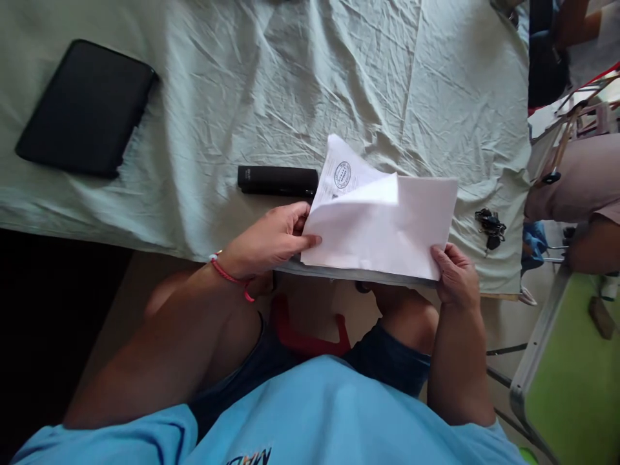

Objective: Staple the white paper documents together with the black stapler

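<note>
Sheets of white paper [372, 226] are held between my two hands at the table's near edge. My left hand [278, 239] pinches their lower left edge, thumb on top. At the lower right corner, my right hand [455, 271] grips them with the thumb over the face. The top sheet is partly folded over, and behind it shows a page with a round dark stamp [342, 174] and small print that I cannot read. Just beyond my left hand lies a black stapler-like oblong object [278, 181], its right end touching or close to the paper.
A pale green cloth [290, 84] covers the table. On it are a black laptop-like slab [90, 106] at the left and a bunch of keys [491, 227] at the right. A green-topped table [571, 374] stands at lower right. Other people sit along the right side.
</note>
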Demonstrator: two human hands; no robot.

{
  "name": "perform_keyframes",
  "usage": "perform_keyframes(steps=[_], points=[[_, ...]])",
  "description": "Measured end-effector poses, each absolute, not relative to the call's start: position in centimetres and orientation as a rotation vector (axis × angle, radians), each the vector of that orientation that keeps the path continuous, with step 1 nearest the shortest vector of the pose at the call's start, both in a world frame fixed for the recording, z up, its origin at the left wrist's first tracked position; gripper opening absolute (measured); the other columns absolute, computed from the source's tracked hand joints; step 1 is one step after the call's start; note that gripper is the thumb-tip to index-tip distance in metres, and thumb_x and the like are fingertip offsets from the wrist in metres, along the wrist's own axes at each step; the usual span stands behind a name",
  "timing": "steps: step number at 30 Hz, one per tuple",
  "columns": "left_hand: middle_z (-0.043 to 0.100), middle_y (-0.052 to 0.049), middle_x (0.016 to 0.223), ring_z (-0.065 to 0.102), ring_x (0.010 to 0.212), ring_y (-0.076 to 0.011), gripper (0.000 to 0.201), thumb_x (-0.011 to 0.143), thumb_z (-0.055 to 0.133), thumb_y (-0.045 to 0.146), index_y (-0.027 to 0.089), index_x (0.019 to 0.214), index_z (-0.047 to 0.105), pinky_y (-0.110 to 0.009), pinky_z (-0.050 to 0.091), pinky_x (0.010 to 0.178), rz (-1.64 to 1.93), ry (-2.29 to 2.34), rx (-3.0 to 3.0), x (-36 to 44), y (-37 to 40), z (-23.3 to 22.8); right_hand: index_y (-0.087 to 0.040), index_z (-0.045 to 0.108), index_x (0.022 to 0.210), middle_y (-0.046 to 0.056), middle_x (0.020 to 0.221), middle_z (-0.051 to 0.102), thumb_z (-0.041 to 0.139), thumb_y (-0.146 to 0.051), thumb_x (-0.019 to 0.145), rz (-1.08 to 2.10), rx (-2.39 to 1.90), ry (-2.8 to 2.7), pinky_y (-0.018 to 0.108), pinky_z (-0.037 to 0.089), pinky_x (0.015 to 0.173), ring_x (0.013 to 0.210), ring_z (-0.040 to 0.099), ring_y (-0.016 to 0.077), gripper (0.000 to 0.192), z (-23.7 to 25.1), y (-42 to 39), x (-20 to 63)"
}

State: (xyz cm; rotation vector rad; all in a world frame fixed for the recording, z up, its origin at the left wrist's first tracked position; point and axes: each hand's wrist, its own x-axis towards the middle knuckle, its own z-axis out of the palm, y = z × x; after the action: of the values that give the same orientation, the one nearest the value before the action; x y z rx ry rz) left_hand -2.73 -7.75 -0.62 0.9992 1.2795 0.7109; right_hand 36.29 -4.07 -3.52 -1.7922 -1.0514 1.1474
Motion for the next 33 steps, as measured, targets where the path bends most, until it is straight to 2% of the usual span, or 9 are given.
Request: perform_keyframes(steps=[5,8,11,15,17,23,26,29,33], points=[[0.060,0.004,0.056,0.053,0.050,-0.0126,0.016,0.078,0.072,0.027,0.020,0.083,0.059,-0.024,0.038,0.051,0.590,1.330,0.977,-2.6,-7.5,0.5,-0.014,0.066,0.100,0.003,0.094,0.068,0.087,-0.066,0.073,0.895,-1.706,-1.103,0.023,0.049,0.077,0.083,0.057,0.0100,0.063,-5.6,-4.2,35.5],[0.053,0.005,0.048,0.044,0.044,-0.0108,0.020,0.088,0.066,0.027,0.022,0.074,0.052,-0.024,0.030,0.047,0.536,1.381,1.003,-2.4,-7.3,0.9,-0.012,0.068,0.104,0.004,0.094,0.069,0.084,-0.067,0.076,0.841,-1.706,-1.108,0.023,0.049,0.076,0.081,0.057,0.0102,0.064,-5.9,-4.4,35.4],[0.054,0.004,0.050,0.046,0.044,-0.0125,0.025,0.093,0.064,0.037,0.023,0.075,0.052,-0.025,0.031,0.047,0.529,1.392,1.015,-2.3,-7.2,0.7,-0.012,0.068,0.102,0.004,0.093,0.069,0.086,-0.066,0.076,0.824,-1.708,-1.108,0.023,0.049,0.075,0.079,0.058,0.0104,0.063,-5.9,-4.4,35.3],[0.065,0.003,0.069,0.056,0.057,-0.0156,0.029,0.076,0.078,0.039,0.023,0.089,0.057,-0.026,0.038,0.053,0.522,1.325,1.075,-2.5,-7.2,0.0,-0.013,0.065,0.100,0.003,0.091,0.068,0.085,-0.067,0.077,0.743,-1.684,-1.106,0.023,0.050,0.075,0.079,0.057,0.0100,0.062,-6.1,-4.6,35.1],[0.063,0.003,0.073,0.054,0.063,-0.0154,0.028,0.071,0.079,0.034,0.022,0.085,0.057,-0.026,0.037,0.056,0.509,1.364,1.175,-2.6,-7.2,-0.1,-0.013,0.064,0.099,0.003,0.091,0.067,0.084,-0.068,0.078,0.702,-1.670,-1.107,0.023,0.050,0.076,0.080,0.058,0.0102,0.062,-6.2,-4.7,34.9],[0.052,0.003,0.064,0.044,0.059,-0.0149,0.031,0.090,0.062,0.044,0.024,0.069,0.050,-0.029,0.030,0.057,0.544,1.430,1.232,-2.3,-7.1,0.2,-0.012,0.064,0.097,0.004,0.091,0.067,0.084,-0.068,0.080,0.659,-1.647,-1.114,0.024,0.051,0.077,0.080,0.057,0.0101,0.061,-6.4,-4.8,34.9],[0.057,0.003,0.067,0.049,0.061,-0.0160,0.032,0.083,0.073,0.048,0.024,0.074,0.054,-0.028,0.034,0.058,0.533,1.408,1.233,-2.2,-7.1,0.1,-0.013,0.063,0.096,0.003,0.090,0.066,0.083,-0.068,0.081,0.654,-1.640,-1.118,0.023,0.050,0.076,0.079,0.056,0.0098,0.060,-6.4,-4.8,35.0],[0.057,0.004,0.067,0.050,0.063,-0.0154,0.033,0.071,0.081,0.038,0.024,0.071,0.051,-0.026,0.034,0.058,0.518,1.441,1.302,-2.3,-7.1,0.0,-0.013,0.063,0.096,0.004,0.091,0.066,0.083,-0.067,0.081,0.655,-1.631,-1.118,0.023,0.050,0.076,0.080,0.056,0.0099,0.060,-6.4,-4.8,34.9],[0.050,0.006,0.058,0.044,0.055,-0.0138,0.029,0.079,0.071,0.037,0.025,0.067,0.048,-0.027,0.030,0.054,0.544,1.409,1.257,-2.3,-7.2,0.0,-0.013,0.063,0.095,0.003,0.088,0.065,0.085,-0.066,0.079,0.655,-1.617,-1.107,0.022,0.049,0.074,0.079,0.055,0.0094,0.059,-6.3,-4.8,34.8]])
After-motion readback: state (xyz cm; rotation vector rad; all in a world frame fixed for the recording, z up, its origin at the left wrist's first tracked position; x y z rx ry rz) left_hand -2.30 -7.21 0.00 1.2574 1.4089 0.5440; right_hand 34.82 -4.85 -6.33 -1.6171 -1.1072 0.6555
